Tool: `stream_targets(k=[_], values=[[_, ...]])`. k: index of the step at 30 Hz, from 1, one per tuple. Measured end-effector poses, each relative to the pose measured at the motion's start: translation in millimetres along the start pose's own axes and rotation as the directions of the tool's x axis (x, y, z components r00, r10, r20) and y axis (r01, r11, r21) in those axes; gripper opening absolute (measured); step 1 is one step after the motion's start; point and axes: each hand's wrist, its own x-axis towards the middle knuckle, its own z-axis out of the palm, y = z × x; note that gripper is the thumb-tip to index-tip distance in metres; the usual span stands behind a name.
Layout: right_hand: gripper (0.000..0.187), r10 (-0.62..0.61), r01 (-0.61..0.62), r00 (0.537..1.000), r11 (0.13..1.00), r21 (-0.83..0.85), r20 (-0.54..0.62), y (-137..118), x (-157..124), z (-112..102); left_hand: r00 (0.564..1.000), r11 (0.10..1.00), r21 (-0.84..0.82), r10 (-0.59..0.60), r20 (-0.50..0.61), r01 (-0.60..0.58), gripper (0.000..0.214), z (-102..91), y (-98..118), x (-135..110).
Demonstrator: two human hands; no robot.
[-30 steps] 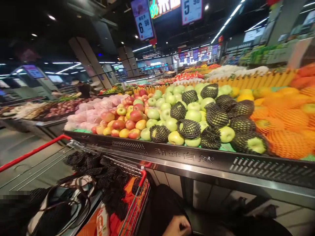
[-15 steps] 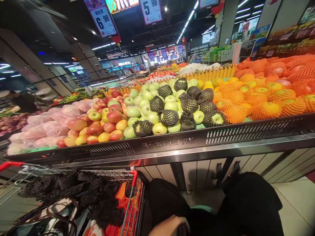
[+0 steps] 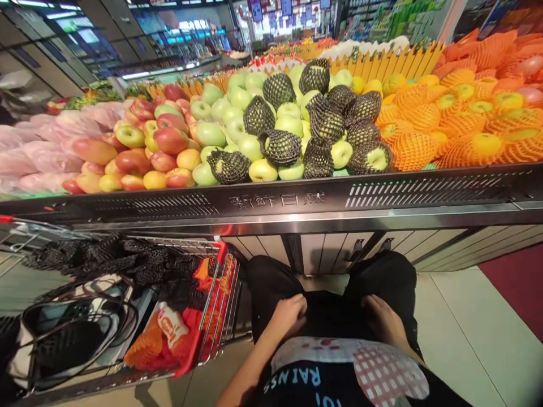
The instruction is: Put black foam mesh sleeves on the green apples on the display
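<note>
My left hand (image 3: 291,315) rests on my left thigh, its fingers curled into a loose fist with nothing showing in it. On the other thigh lies my right hand (image 3: 384,321), fingers bent inward and partly in shadow; I see no object in it. In front of my knees stands a fruit display. It carries green apples (image 3: 250,147), several of them in black foam nets (image 3: 280,147), beside red-yellow apples (image 3: 171,139) and oranges in orange nets (image 3: 413,150). Both hands are well apart from the fruit.
At my left stands a wire shopping cart (image 3: 220,299) holding black foam nets (image 3: 156,260), orange nets (image 3: 146,345), a white packet (image 3: 172,325) and a bag (image 3: 68,333). The display's dark front rail (image 3: 271,200) crosses ahead. Pink-wrapped fruit (image 3: 55,152) lies far left.
The view has tilted down, so the display sits higher and more of the cart shows. Both hands and my patterned shirt are now in view; earlier only one hand showed at the bottom edge.
</note>
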Motion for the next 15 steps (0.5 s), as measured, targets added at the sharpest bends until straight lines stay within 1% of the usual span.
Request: stream_targets(k=[2,4,6,7,8,10,11,13,15], values=[[0.036,-0.083,0.086,0.990,0.996,-0.019,0.113,-15,29,1,0.996,0.997,0.036,-0.063,-0.060,0.066,0.013,2.9,3,13],[0.033,-0.111,0.116,0.977,0.993,-0.018,0.182,-24,56,14,0.987,0.989,0.065,-0.130,-0.093,0.136,0.011,6.4,1,21],[0.033,-0.107,0.114,0.961,0.993,-0.015,0.254,-25,76,33,0.977,0.976,0.090,-0.191,-0.098,0.200,0.004,10.2,-5,21],[0.032,-0.097,0.105,0.950,0.994,-0.010,0.295,-22,81,42,0.972,0.969,0.101,-0.216,-0.094,0.225,0.001,12.1,-8,18],[0.031,-0.088,0.094,0.938,0.996,-0.001,0.336,-17,84,50,0.968,0.963,0.112,-0.237,-0.087,0.246,0.003,13.9,-11,13],[0.028,-0.079,0.072,0.916,0.997,0.032,0.393,-4,82,57,0.962,0.953,0.133,-0.264,-0.071,0.271,0.004,16.2,-14,-1],[0.026,-0.080,0.063,0.909,0.997,0.055,0.409,4,77,57,0.960,0.950,0.142,-0.272,-0.062,0.278,0.003,16.6,-15,-9],[0.026,-0.085,0.047,0.903,0.994,0.100,0.421,22,61,49,0.957,0.945,0.152,-0.285,-0.049,0.290,0.006,15.6,-16,-24],[0.024,-0.084,0.032,0.903,0.991,0.127,0.422,41,39,37,0.953,0.941,0.149,-0.302,-0.041,0.304,0.011,12.5,-16,-37]])
